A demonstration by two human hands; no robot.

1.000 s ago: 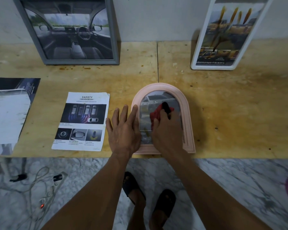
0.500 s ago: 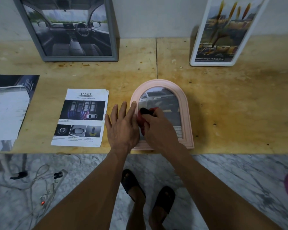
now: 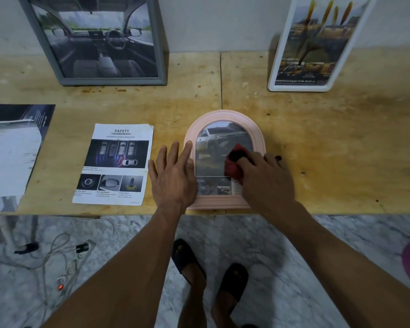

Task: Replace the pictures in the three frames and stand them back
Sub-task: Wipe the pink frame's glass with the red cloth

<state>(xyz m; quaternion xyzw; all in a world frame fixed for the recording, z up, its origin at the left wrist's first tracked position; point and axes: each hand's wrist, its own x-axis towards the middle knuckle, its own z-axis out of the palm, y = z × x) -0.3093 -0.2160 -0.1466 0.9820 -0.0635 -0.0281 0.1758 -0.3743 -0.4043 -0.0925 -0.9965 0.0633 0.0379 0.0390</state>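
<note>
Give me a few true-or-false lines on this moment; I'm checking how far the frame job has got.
1. The pink frame lies flat on the table. True.
2. The right hand is empty. False: it grips a red cloth.
3. The left hand rests on the pink frame's left edge. True.
4. The grey frame lies flat. False: it stands against the wall.
5. The safety leaflet is inside the white frame. False: it lies on the table.

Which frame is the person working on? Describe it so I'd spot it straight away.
Look at the wooden table and find its front edge, just above the person's feet. There the pink arched frame lies flat, with the left hand resting on its left side and the right hand holding a red cloth on its glass. Unlike the grey frame and white frame standing against the wall, it is round-topped and lying down.
</note>
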